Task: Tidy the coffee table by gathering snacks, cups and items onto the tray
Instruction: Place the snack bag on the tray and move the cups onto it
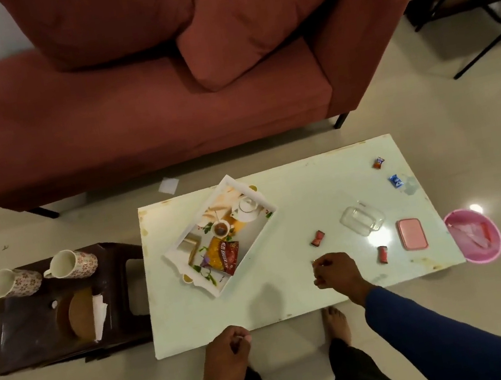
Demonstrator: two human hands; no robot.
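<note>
Two hands, left (228,351) and right (334,270), curl loosely, holding nothing I can make out, near the tray (266,220) carrying a snack packet (223,255) on the tabletop (310,199).

Dim, soft focus — glare on table (379,236), edges warped

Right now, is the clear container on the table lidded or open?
Open. The clear container sits with no lid on it; the pink lid lies flat on the coffee table beside it.
</note>
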